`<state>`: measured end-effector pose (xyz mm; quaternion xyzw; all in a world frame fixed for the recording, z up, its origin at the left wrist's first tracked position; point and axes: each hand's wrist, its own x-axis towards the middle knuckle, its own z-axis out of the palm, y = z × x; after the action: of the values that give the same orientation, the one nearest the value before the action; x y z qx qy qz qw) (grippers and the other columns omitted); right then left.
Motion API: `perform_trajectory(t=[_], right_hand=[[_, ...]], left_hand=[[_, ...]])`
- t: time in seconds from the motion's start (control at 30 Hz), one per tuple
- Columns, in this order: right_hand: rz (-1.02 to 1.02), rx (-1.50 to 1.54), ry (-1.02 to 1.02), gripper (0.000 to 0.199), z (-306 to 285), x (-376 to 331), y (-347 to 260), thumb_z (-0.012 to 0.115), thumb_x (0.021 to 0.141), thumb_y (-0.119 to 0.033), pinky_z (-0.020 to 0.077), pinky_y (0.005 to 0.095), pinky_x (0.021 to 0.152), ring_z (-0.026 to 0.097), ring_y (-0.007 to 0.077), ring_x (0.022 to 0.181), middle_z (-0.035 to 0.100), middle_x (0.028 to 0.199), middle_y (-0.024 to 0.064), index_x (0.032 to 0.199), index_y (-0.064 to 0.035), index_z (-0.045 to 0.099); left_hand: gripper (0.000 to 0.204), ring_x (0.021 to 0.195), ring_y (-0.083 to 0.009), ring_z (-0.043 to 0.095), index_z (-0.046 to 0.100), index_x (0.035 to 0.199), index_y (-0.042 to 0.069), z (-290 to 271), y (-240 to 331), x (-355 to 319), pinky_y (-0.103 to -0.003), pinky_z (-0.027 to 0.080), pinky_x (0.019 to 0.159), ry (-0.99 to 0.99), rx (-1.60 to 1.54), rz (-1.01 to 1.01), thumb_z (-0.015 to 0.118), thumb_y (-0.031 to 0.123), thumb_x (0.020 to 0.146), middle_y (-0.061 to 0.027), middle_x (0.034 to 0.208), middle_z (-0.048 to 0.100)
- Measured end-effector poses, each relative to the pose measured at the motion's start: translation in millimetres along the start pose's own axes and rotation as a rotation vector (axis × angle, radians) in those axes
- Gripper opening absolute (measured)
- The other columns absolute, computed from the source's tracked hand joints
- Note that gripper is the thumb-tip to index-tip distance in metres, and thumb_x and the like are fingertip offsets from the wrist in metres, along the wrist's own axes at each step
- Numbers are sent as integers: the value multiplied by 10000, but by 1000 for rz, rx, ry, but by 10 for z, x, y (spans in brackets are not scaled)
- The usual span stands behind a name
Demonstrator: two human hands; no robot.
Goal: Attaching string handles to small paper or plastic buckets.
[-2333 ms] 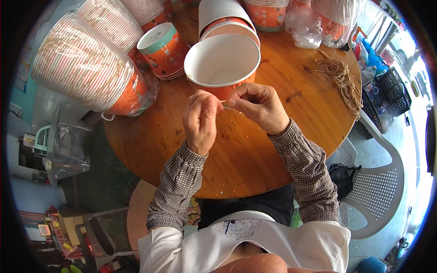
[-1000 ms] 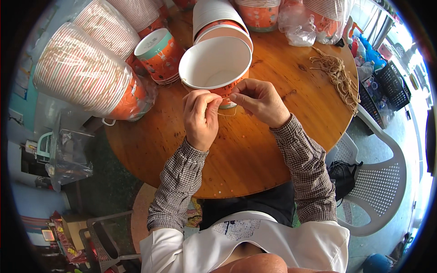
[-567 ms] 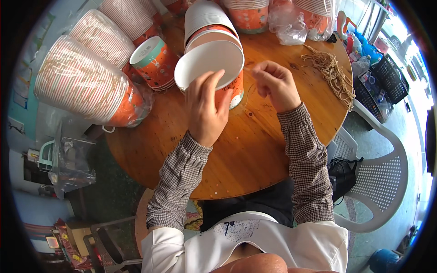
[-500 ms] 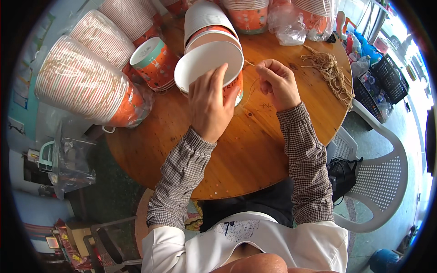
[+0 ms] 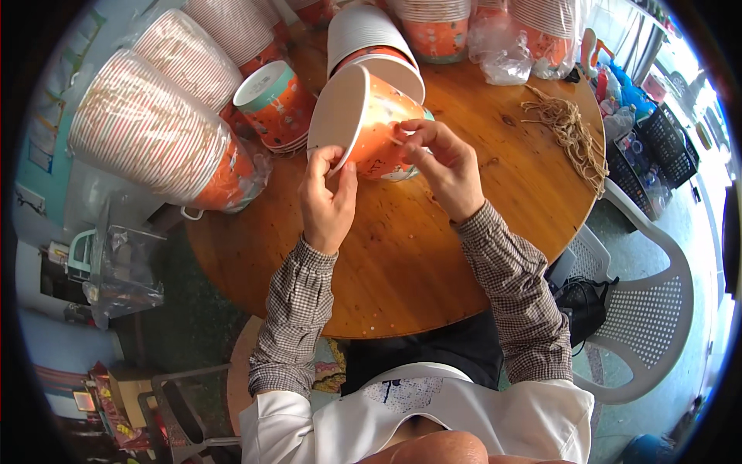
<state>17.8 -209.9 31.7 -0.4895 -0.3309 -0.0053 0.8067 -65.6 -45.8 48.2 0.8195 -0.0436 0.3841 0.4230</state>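
Observation:
A large orange paper bucket (image 5: pixel 384 116) with a white rim lies tilted on its side, its mouth turned to the left. My left hand (image 5: pixel 329 203) pinches the lower part of that rim between thumb and fingers. Against the bucket's printed side, my right hand (image 5: pixel 444 158) has its fingertips drawn together on a thin piece of twine (image 5: pixel 398 141), of which only a short pale bit shows. Just behind lies a nested stack of white-rimmed paper buckets (image 5: pixel 363 35), mouth toward me. To the left stands a short upside-down stack of orange buckets (image 5: pixel 274 104).
Tall plastic-wrapped bucket stacks (image 5: pixel 147 131) crowd the round wooden table's (image 5: pixel 386 271) left and far sides. A bundle of beige twine (image 5: pixel 568 127) lies near its right edge. A grey plastic chair (image 5: pixel 641 309) and black crates (image 5: pixel 657 147) stand at the right.
The bucket has turned so its mouth faces left and its printed side shows. My left hand has moved down to grip the rim; my right hand has come in against the bucket's side.

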Motion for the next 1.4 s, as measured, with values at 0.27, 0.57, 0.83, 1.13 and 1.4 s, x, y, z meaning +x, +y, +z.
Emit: perform_trajectory(t=[0.27, 0.57, 0.83, 1.13, 1.4], right_hand=[[-72, -274, -7, 64, 274, -87, -8, 628, 865, -38, 527, 271, 795, 607, 149, 959, 574, 1154, 121, 889, 11, 595], [-123, -356, -24, 71, 419, 293, 11, 627, 848, -25, 535, 275, 782, 630, 159, 899, 617, 1069, 114, 886, 27, 597], [-23, -439, -75, 72, 672, 20, 96, 639, 833, -33, 507, 270, 664, 623, 166, 777, 617, 943, 91, 867, 11, 593], [-3, -426, -75, 61, 708, -72, 145, 627, 836, -13, 516, 268, 700, 617, 166, 796, 608, 951, 102, 876, 15, 590], [26, -392, -45, 61, 680, -54, 129, 623, 841, -17, 523, 268, 718, 613, 157, 831, 606, 964, 97, 876, 13, 582]], left_hand=[[207, 842, -128, 566, 549, 1082, -27, -208, -225, -158, -248, 468, 734, -42, -110, -116, 588, 98, 923, -58, 928, 596], [244, 835, -111, 596, 577, 1090, -8, -220, -491, -120, -257, 484, 703, -52, -233, -85, 638, 142, 907, -50, 962, 643], [177, 841, -96, 609, 585, 1071, -31, -367, -386, -117, -237, 495, 733, -52, -339, -263, 604, 63, 923, -49, 925, 650], [143, 819, -58, 574, 577, 1069, -35, -249, -354, -183, -213, 482, 713, -35, -390, -234, 551, -7, 932, -32, 943, 610], [152, 952, -103, 598, 528, 1102, -19, -181, -470, -271, -246, 497, 845, -125, -473, -295, 525, 16, 954, -47, 1014, 612]])
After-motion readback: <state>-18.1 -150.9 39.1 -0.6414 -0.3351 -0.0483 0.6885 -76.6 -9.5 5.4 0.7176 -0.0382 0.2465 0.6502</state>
